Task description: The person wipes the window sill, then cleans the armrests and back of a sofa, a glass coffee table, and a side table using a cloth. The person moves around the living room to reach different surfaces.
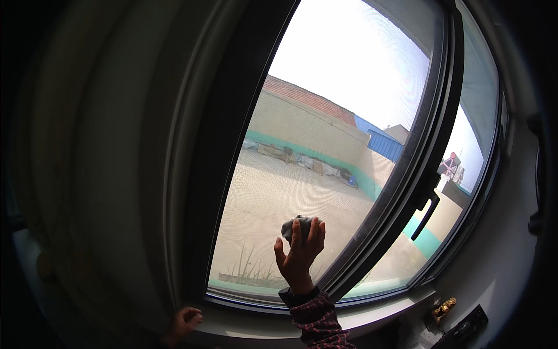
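Cloth (295,224), grey and wadded, sits under my right hand (299,256), whose fingers (314,230) spread over the bundle and press it flat against the window pane (290,163), low down by the dark frame (401,198). I judge it soft, light and limp, best gripped across the bunched middle so no corner flaps loose. My left hand (185,321) rests on the sill (244,326), fingers curled, holding nothing.

Pale windowsill (372,317) bearing 1 small gold figurine (443,308).
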A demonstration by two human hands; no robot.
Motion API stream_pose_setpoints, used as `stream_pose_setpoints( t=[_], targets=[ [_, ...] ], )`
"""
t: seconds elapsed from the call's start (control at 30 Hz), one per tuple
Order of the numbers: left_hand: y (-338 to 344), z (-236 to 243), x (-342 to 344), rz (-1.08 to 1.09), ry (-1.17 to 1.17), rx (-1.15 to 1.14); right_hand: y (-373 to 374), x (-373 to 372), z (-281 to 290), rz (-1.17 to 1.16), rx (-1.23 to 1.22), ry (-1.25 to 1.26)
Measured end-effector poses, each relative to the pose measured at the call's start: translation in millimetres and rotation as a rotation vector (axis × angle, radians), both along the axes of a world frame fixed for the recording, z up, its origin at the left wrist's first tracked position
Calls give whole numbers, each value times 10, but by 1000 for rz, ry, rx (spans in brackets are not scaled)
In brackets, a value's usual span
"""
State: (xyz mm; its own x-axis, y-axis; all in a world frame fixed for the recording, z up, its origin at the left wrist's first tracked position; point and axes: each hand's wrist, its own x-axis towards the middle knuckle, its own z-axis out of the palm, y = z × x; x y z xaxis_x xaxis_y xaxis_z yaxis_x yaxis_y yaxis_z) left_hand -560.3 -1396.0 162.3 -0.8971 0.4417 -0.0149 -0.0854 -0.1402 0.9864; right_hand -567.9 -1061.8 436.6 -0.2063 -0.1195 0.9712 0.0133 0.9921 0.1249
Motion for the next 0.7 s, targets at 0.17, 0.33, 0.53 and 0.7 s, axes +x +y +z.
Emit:
stream_pose_setpoints(
  t=[0.17,0.33,0.53,0.7],
  targets=[
    [28,36,14,-115,15,-167,-160,-287,661,-43,174,3],
    [231,180,5,-12,255,-313,-264,-618,2157,-31,167,219],
    [381,297,-10,177,635,-347,-493,-611,1570,32,209,0],
    [355,162,-41,97,685,-386,-309,-185,93,37,395,-295]
  ],
)
